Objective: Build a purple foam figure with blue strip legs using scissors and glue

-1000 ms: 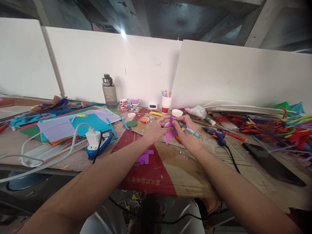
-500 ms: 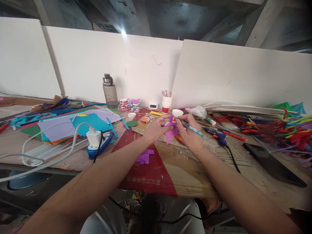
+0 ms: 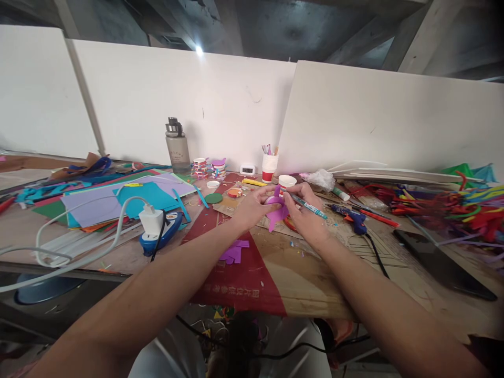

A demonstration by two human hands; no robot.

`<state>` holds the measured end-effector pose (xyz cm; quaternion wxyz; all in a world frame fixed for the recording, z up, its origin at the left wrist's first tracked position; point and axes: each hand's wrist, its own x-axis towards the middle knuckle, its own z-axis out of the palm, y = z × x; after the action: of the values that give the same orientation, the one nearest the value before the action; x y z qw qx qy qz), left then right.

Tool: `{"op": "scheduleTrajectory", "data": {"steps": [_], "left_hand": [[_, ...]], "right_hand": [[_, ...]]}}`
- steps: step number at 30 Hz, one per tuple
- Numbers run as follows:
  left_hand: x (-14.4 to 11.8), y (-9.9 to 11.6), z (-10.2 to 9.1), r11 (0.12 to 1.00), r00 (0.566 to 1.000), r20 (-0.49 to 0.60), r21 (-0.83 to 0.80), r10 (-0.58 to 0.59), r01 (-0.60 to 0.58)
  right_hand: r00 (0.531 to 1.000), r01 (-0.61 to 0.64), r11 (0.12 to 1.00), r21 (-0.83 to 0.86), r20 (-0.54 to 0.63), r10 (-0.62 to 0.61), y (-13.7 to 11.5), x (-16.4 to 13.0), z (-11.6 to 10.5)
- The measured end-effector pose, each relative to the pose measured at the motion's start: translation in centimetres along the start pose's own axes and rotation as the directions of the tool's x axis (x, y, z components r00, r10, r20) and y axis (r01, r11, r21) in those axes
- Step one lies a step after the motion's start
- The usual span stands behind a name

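Purple scraps (image 3: 235, 253) lie toward eight o'clock from the purple piece (image 3: 279, 214), which is held between the hands above the cardboard-covered table (image 3: 307, 289). A white cup (image 3: 287, 180) stands close beyond the fingers, between twelve and one; a yellow tool (image 3: 254, 182) lies toward eleven, a green disc (image 3: 213, 198) toward ten, a blue glue gun (image 3: 357, 224) at three. The left hand (image 3: 252, 211) has its fingers clamped on the purple piece. The right hand (image 3: 305, 226) pinches a teal pen (image 3: 315, 210); whether its tip touches the piece, I cannot tell.

Paper sheets (image 3: 91, 198) left of hands (image 3: 254, 209), glue gun (image 3: 358, 226) to their right — clock (image 3: 248, 170) behind, between bottle (image 3: 178, 151) and cup stack (image 3: 270, 163)
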<state>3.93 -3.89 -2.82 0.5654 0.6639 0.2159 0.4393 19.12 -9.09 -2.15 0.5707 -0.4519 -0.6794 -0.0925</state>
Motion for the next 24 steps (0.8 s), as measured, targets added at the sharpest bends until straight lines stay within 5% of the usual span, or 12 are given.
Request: {"op": "scheduleTrajectory", "data": {"steps": [24], "left_hand": [[0.04,-0.12,0.07,0.999,1.0,0.01,-0.03,0.02,-0.02]], "right_hand": [[1.0,0.02,1.0,0.005,-0.006,-0.02,-0.12,-0.03,-0.05]]}}
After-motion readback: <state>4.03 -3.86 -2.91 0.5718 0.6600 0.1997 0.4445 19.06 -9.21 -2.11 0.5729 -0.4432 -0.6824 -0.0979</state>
